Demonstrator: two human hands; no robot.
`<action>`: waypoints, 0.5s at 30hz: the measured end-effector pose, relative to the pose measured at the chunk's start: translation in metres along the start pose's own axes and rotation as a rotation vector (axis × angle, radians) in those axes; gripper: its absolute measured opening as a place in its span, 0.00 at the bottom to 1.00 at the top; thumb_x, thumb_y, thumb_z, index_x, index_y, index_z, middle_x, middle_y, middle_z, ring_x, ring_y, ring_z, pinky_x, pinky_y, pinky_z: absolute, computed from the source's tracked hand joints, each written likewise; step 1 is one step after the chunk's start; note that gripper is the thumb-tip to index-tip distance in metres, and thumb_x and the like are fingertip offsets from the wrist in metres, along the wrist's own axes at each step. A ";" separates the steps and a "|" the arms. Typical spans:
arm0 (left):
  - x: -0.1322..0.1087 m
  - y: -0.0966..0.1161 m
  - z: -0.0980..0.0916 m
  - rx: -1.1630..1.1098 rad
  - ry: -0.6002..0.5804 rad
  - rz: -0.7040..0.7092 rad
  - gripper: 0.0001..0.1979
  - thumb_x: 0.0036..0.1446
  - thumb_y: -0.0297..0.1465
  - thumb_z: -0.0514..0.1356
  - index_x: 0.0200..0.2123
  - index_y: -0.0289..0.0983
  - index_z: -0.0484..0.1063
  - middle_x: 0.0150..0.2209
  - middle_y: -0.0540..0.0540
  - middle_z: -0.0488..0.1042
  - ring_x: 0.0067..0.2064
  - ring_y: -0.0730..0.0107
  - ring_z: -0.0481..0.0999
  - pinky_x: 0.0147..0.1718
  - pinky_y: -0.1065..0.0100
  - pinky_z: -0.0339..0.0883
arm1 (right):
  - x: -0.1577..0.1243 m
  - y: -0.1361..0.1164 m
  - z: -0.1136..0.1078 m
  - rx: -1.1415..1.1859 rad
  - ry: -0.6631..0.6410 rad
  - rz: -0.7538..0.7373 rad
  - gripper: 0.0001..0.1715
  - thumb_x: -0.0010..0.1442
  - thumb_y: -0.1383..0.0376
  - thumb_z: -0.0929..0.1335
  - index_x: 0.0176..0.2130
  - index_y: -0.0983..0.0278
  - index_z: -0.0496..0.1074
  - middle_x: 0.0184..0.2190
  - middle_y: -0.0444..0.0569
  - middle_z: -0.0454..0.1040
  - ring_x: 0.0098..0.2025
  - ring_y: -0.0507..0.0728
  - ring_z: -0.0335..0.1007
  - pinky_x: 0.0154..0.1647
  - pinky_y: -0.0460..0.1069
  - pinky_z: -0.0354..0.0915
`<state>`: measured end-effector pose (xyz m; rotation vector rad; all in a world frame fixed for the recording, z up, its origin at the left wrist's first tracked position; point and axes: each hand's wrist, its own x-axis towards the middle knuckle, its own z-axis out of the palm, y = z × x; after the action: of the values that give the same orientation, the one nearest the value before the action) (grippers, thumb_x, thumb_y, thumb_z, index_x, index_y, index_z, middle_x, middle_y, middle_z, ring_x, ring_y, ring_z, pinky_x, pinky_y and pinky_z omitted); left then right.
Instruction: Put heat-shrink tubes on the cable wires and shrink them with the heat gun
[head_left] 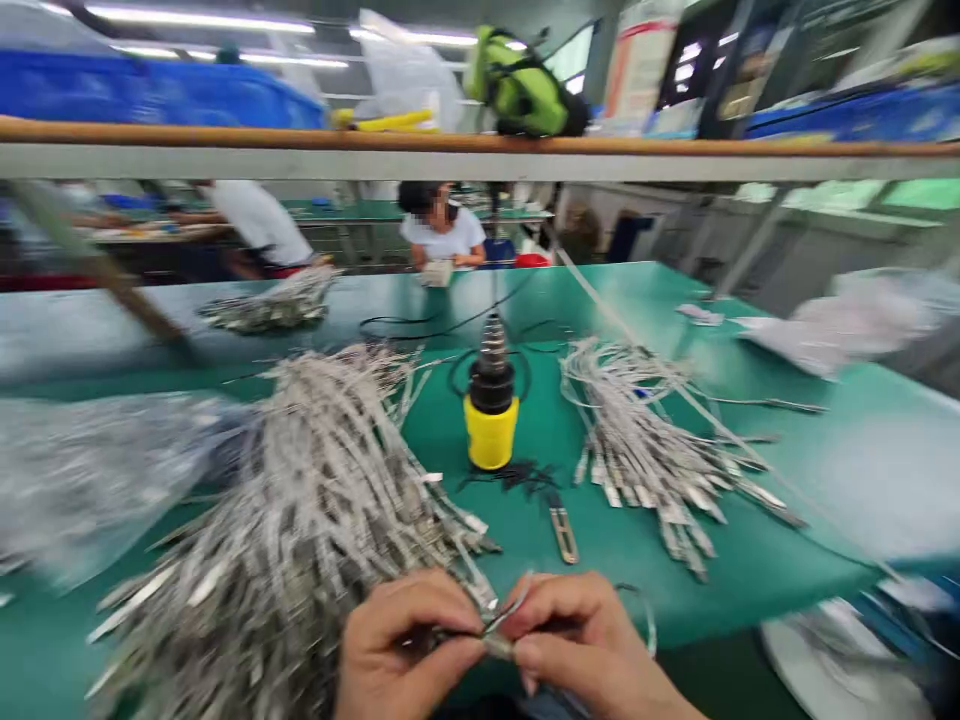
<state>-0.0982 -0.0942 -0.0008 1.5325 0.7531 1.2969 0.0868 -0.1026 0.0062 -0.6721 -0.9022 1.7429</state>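
Pinches a thin grey cable (496, 646) between thumb and fingers of left hand (411, 645) and right hand (574, 640), just apart from each other at near side of green bench (787, 455). Cannot tell exact form of the gripped part, owing to small size and blur.

Shows, beside and beyond left hand, a large heap of pale cables (300, 480), tangled, with many ends fanned toward near side. Cannot tell contact between heap and left hand. Shows, farther left, a clear plastic bag (112, 470).

Records ahead of hands, near middle of bench, a yellow base (491, 432) standing upright, topped by a black collar and a stepped metal tip. Records just in front of it scattered black scraps (521, 474) and a pair of small snips (562, 530), lying with handle toward right hand.

Registers to right a smaller bundle of pale cables (652, 440), ends pointing toward near side, and beyond it a crumpled plastic bag (847, 320).

Includes overhead a shelf (450, 160) bearing a green bag (529, 95). Includes in background a seated person (454, 235) in a white top.
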 end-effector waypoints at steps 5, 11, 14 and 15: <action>0.007 0.019 0.003 -0.018 0.031 0.059 0.06 0.47 0.22 0.65 0.29 0.37 0.78 0.23 0.47 0.77 0.25 0.70 0.73 0.26 0.71 0.66 | 0.000 0.001 0.006 -0.049 -0.089 0.101 0.05 0.49 0.65 0.75 0.30 0.63 0.80 0.27 0.45 0.71 0.22 0.45 0.66 0.22 0.40 0.63; -0.002 0.019 -0.005 -0.051 0.045 0.033 0.05 0.47 0.23 0.65 0.29 0.37 0.78 0.22 0.47 0.77 0.24 0.70 0.72 0.25 0.71 0.65 | 0.003 0.005 0.011 -0.075 -0.087 0.135 0.05 0.49 0.64 0.75 0.31 0.61 0.80 0.28 0.44 0.71 0.22 0.45 0.66 0.23 0.41 0.64; -0.004 0.018 -0.008 -0.021 0.052 0.004 0.04 0.47 0.23 0.65 0.28 0.37 0.78 0.22 0.47 0.76 0.24 0.70 0.72 0.26 0.71 0.65 | 0.004 0.005 0.013 -0.081 -0.103 0.140 0.05 0.49 0.64 0.75 0.31 0.61 0.80 0.28 0.45 0.72 0.23 0.46 0.66 0.23 0.41 0.64; -0.005 0.017 -0.009 -0.015 0.057 -0.008 0.04 0.48 0.24 0.65 0.28 0.37 0.78 0.22 0.47 0.76 0.24 0.70 0.73 0.26 0.71 0.65 | 0.005 0.006 0.013 -0.079 -0.103 0.143 0.05 0.49 0.64 0.75 0.31 0.61 0.80 0.29 0.45 0.72 0.23 0.46 0.66 0.23 0.41 0.64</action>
<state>-0.1104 -0.1022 0.0133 1.4843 0.7830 1.3417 0.0718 -0.1024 0.0086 -0.7181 -1.0197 1.8905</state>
